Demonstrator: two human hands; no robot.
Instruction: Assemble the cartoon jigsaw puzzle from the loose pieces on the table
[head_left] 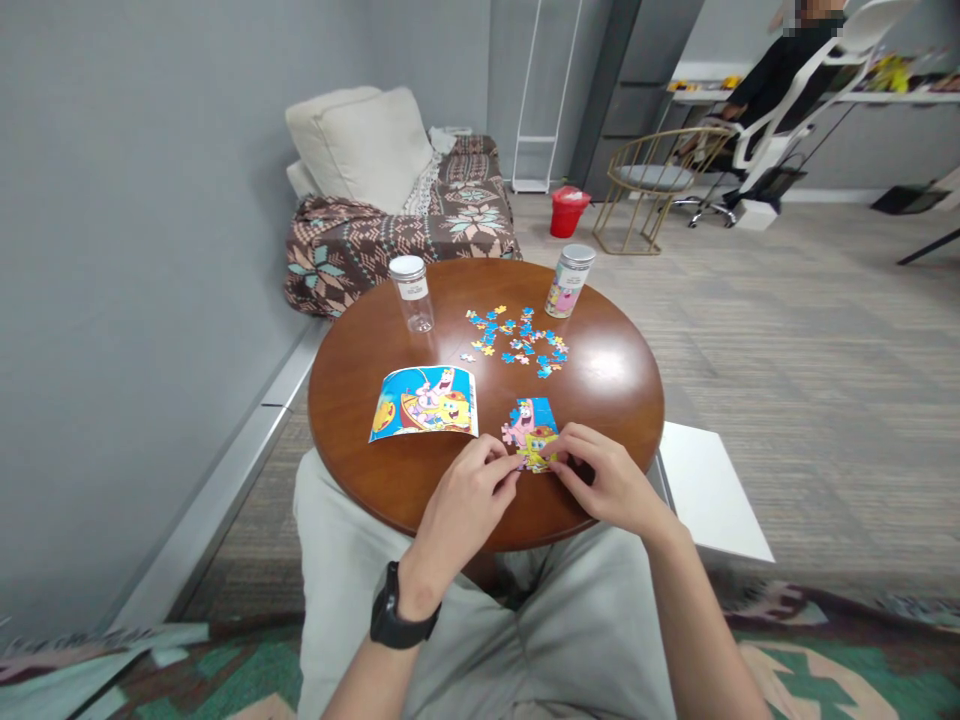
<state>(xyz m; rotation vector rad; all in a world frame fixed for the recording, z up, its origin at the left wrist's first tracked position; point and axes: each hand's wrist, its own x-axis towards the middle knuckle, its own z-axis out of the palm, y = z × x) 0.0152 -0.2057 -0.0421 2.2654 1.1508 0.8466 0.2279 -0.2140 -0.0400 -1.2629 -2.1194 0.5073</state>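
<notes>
A partly joined jigsaw puzzle (534,420) with pink and yellow cartoon figures on blue lies near the front of the round wooden table (352,340). My left hand (474,490) is at its lower left corner, thumb and fingertips pinched on a small puzzle piece (520,463) touching that edge. Against the right edge, my right hand (600,472) has its thumb and index finger closed on the joined part. Loose puzzle pieces (523,345) are scattered beyond it. To the left lies a printed picture sheet (431,402) of the same cartoon, its edges curling.
At the table's back stand a clear jar (417,310) with a white lid and a printed canister (568,282). Behind are a blanket-covered sofa (472,210), a red bin (568,212) and a gold wire chair (649,180). Another person (784,75) sits at a far counter.
</notes>
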